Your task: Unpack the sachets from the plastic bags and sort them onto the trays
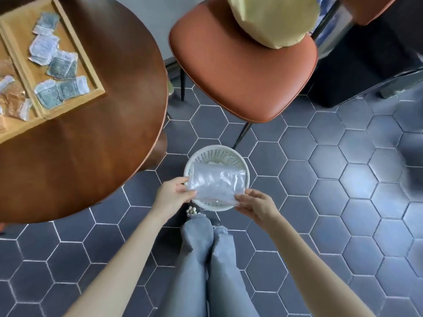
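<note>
A clear plastic bag [217,183] is stretched flat between my two hands, directly above a white slotted basket [235,154] on the floor. My left hand [172,194] pinches the bag's left edge and my right hand [254,204] pinches its lower right corner. The bag looks empty, though I cannot tell for sure. On the round wooden table, a wooden tray [91,72] holds several blue-grey sachets [61,67]. A second tray [20,128] to its left holds orange-brown sachets [13,101].
The round brown table [96,143] fills the left side. An orange chair [238,72] with a yellow cushion [272,19] stands behind the basket. A black cabinet [366,65] is at the right. My legs in grey jeans [206,259] stand on the dark hexagonal floor tiles.
</note>
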Motion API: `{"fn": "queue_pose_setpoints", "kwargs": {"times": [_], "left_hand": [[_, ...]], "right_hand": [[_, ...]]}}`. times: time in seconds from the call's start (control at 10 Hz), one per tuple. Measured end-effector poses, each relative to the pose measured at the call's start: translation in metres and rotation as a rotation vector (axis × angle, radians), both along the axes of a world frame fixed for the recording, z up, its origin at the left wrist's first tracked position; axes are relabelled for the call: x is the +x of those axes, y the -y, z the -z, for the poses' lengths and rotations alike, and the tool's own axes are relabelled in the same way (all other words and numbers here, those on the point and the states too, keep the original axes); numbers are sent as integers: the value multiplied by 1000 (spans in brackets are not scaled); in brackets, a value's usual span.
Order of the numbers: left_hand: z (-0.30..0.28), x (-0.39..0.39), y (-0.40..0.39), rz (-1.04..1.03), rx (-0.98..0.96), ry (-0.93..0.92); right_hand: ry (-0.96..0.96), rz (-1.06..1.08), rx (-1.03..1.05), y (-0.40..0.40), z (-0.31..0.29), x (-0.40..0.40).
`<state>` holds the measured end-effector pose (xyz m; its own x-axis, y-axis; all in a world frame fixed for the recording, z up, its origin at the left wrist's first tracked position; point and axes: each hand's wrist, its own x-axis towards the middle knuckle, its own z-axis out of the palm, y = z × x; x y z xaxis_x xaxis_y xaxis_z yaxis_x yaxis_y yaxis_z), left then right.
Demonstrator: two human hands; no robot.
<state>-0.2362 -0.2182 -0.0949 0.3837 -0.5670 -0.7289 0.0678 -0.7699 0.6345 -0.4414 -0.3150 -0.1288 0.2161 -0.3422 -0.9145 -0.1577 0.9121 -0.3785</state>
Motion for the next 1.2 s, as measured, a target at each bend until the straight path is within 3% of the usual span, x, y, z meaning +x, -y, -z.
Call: {"fn": "queue_pose_setpoints", "kwargs": {"times": [0.2, 0.5, 0.6, 0.7, 0.9, 1.1, 1.2], "left_hand": [[106, -4, 13, 101, 44, 166], [226, 15, 14, 699, 208, 385], [253, 26, 9, 863, 267, 406], [266, 32, 10, 859, 250, 334], [255, 30, 7, 835, 248, 307], [194, 24, 1, 729, 276, 332], [154, 31, -6, 686, 303, 348]], "right_hand": [[-93, 132, 71, -1, 127, 14], [-294, 180, -3, -1, 306, 42], [-304, 93, -46, -4, 350, 48], [-369, -284, -120, -7, 365, 52], [-423, -696, -253, 0, 328, 60], [-395, -919, -535, 26, 238, 71], [-422, -978, -563, 41, 183, 75]]}}
